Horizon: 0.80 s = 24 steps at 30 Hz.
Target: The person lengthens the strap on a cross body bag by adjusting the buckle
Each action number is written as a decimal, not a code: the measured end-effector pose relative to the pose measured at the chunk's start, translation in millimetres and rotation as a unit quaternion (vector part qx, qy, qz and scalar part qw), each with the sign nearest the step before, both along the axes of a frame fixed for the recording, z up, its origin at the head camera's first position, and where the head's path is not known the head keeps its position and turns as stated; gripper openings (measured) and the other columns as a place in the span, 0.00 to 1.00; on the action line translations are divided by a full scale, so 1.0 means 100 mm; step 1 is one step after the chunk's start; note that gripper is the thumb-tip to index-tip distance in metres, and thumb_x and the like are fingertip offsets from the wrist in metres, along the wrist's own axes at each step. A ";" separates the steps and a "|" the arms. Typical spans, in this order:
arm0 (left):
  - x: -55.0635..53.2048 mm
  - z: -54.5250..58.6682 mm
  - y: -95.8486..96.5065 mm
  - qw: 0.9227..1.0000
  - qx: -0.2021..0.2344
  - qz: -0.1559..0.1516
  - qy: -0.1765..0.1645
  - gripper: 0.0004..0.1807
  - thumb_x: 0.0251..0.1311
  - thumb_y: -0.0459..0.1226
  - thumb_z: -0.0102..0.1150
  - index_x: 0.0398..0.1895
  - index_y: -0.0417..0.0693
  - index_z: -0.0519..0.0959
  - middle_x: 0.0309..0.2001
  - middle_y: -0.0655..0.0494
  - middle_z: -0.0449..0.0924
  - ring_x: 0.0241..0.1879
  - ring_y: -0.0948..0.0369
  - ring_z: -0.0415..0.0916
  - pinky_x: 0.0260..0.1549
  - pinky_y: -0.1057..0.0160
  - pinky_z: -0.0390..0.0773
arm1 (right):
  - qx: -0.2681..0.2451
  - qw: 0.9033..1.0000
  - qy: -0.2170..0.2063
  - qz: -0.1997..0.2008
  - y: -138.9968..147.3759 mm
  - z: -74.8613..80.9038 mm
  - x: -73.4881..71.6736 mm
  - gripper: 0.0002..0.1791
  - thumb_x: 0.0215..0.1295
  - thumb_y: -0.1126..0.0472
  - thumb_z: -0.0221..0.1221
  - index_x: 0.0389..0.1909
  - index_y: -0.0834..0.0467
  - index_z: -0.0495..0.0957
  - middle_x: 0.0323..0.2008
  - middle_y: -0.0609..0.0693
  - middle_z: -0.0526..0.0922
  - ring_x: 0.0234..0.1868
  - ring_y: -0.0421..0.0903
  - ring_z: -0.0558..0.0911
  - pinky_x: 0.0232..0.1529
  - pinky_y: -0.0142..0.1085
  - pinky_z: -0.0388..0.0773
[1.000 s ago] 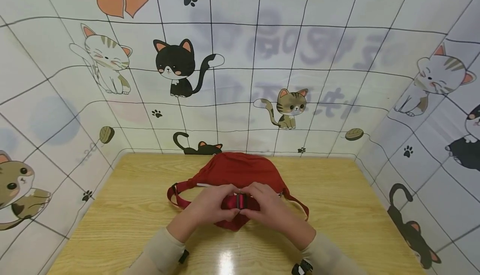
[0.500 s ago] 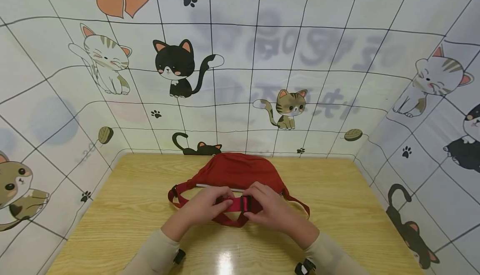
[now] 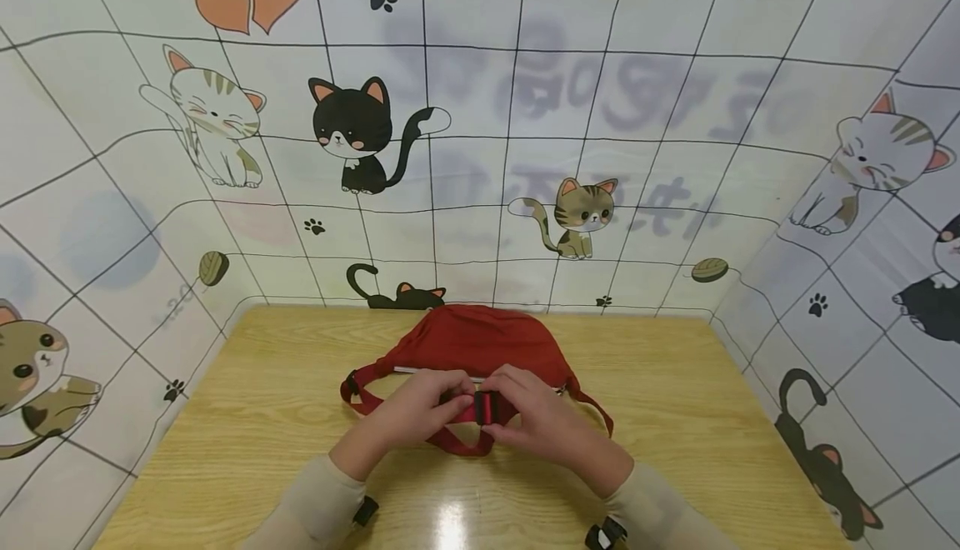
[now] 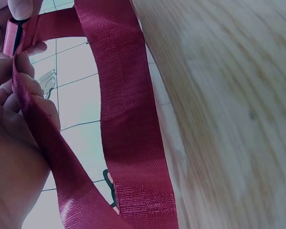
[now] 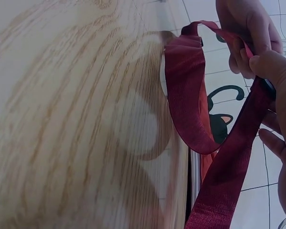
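A red waist bag (image 3: 480, 337) lies at the back middle of the table, its webbing strap (image 4: 126, 109) looped toward the front. In the head view my left hand (image 3: 420, 412) pinches the strap between thumb and curled fingers, just left of a black strap adjuster buckle (image 3: 483, 408). My right hand (image 3: 543, 417) holds that buckle, index finger over its top edge and thumb at the bottom. The right wrist view shows part of the buckle (image 5: 267, 87) beside the thumb, with webbing hanging from it. The hands are close together, raised over the strap.
The wooden table (image 3: 262, 417) ends at a white cloth backdrop (image 3: 480, 225) printed with cats and grid lines. A second black slider (image 3: 350, 382) sits on the strap's left loop. The bag's pale zipper (image 3: 408, 370) faces the front.
My left hand first slid left along the strap, away from the buckle, while the buckle shifted right. Since half a second ago both have come slightly closer together again.
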<state>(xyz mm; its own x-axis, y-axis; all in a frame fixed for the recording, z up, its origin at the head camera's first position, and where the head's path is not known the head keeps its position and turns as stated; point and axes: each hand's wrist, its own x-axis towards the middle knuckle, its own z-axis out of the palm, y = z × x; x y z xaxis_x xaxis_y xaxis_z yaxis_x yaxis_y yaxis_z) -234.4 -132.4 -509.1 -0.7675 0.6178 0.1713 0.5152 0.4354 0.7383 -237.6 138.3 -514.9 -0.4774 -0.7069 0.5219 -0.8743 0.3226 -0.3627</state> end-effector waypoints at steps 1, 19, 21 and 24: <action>0.00 0.01 0.01 1.000 -0.001 0.000 -0.004 0.04 0.83 0.39 0.62 0.46 0.53 0.85 0.31 0.70 0.81 0.30 0.70 0.75 0.33 0.66 0.78 | 0.000 1.000 0.002 0.001 0.00 0.00 0.00 0.28 0.63 0.63 0.79 0.62 0.55 0.80 0.54 0.43 0.82 0.52 0.40 0.81 0.55 0.30 0.81; -0.02 0.00 -0.11 0.999 -0.044 -0.001 0.026 0.07 0.82 0.41 0.63 0.40 0.62 0.84 0.31 0.72 0.79 0.32 0.69 0.75 0.36 0.64 0.78 | -0.012 1.000 0.011 -0.013 0.04 -0.03 -0.01 0.28 0.62 0.61 0.82 0.61 0.54 0.81 0.55 0.44 0.83 0.55 0.40 0.82 0.58 0.32 0.81; -0.03 0.00 -0.09 0.999 -0.039 -0.006 0.023 0.07 0.82 0.40 0.63 0.41 0.62 0.84 0.32 0.71 0.80 0.33 0.69 0.75 0.36 0.64 0.78 | -0.013 1.000 0.008 -0.010 0.03 -0.02 -0.01 0.28 0.62 0.61 0.81 0.61 0.54 0.81 0.55 0.44 0.83 0.55 0.40 0.82 0.57 0.32 0.81; -0.03 -0.01 -0.08 0.999 -0.035 -0.002 0.014 0.07 0.82 0.39 0.62 0.42 0.62 0.84 0.32 0.71 0.79 0.33 0.69 0.75 0.36 0.64 0.78 | -0.021 1.000 0.004 -0.007 0.02 -0.02 -0.01 0.28 0.62 0.62 0.81 0.61 0.54 0.81 0.55 0.44 0.83 0.56 0.40 0.82 0.57 0.34 0.83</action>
